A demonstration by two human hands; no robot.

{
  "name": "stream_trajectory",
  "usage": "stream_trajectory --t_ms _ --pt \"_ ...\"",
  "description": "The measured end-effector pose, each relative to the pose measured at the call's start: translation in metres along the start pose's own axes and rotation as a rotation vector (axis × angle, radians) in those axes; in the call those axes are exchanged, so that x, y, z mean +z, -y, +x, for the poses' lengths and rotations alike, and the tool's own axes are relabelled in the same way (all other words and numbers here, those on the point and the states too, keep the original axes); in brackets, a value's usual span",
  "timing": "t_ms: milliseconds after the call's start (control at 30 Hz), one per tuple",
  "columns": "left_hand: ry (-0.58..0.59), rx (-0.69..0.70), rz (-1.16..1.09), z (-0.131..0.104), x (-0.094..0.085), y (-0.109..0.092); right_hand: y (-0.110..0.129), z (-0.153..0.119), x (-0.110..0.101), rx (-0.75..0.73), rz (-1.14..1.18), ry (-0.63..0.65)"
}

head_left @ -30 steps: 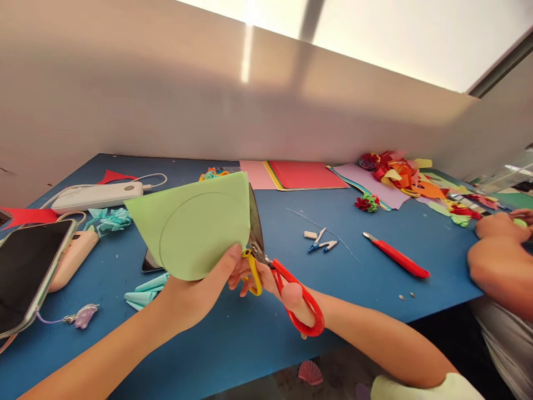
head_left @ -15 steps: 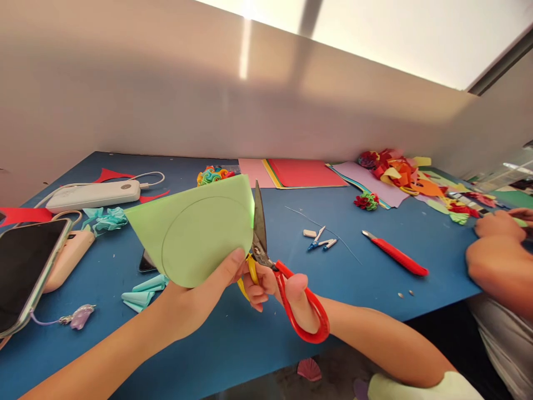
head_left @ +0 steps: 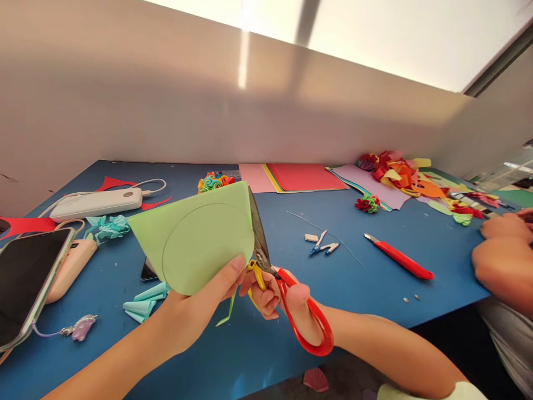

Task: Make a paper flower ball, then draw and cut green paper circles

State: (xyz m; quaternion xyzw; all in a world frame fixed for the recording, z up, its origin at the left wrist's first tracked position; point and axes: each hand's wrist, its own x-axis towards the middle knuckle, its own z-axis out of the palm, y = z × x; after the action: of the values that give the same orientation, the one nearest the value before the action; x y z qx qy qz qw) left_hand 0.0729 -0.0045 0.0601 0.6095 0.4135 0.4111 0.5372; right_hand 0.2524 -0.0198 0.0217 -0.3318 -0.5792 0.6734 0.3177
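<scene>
A light green sheet of paper [head_left: 204,244] with a large circle drawn on it is pinched in my left hand [head_left: 208,294], thumb on the front face. My right hand [head_left: 287,300] grips a pair of scissors [head_left: 260,241] with one red and one yellow handle. Its blades point up along the paper's right edge, beside the drawn circle; the far blade is mostly hidden by the paper. From below the paper hangs a thin green strip [head_left: 227,314], just left of the yellow handle. The paper's lower right edge is rounded.
On the blue table [head_left: 258,355] lie a red-handled knife [head_left: 400,258], a compass [head_left: 320,244], an eraser [head_left: 310,238] and a thin wire. Coloured paper sheets [head_left: 310,176] are at the back. A phone [head_left: 33,278] and power bank [head_left: 97,204] sit left. Another person's arm [head_left: 503,250] rests right.
The scissors' blades have closed further along the paper's right edge. A thin green strip now dangles below the sheet. The whole view has shifted slightly.
</scene>
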Motion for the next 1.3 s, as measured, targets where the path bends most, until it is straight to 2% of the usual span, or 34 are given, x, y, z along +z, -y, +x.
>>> stream_trajectory --t_ms 200,433,567,700,933,1133,1300 --pt "0.048 -0.018 0.001 -0.001 -0.001 -0.001 0.002 -0.002 0.001 -0.08 0.027 -0.015" --pt "0.034 -0.047 -0.032 0.001 -0.002 -0.002 -0.012 0.003 -0.001 -0.064 0.08 -0.041" --pt "0.01 -0.053 -0.072 0.003 0.001 -0.007 -0.01 0.002 -0.002 -0.095 0.096 -0.043" --pt "0.083 -0.067 -0.105 0.004 0.0 -0.008 -0.008 -0.001 -0.002 -0.109 0.097 -0.049" --pt "0.104 -0.102 -0.138 0.0 -0.006 -0.005 -0.01 -0.002 -0.003 -0.108 0.127 -0.058" --pt "0.02 -0.145 -0.138 0.002 -0.006 -0.004 -0.004 -0.001 -0.003 -0.022 0.113 -0.088" --pt "0.062 -0.157 -0.153 0.004 -0.009 -0.002 -0.006 0.0 -0.004 -0.028 0.137 -0.107"
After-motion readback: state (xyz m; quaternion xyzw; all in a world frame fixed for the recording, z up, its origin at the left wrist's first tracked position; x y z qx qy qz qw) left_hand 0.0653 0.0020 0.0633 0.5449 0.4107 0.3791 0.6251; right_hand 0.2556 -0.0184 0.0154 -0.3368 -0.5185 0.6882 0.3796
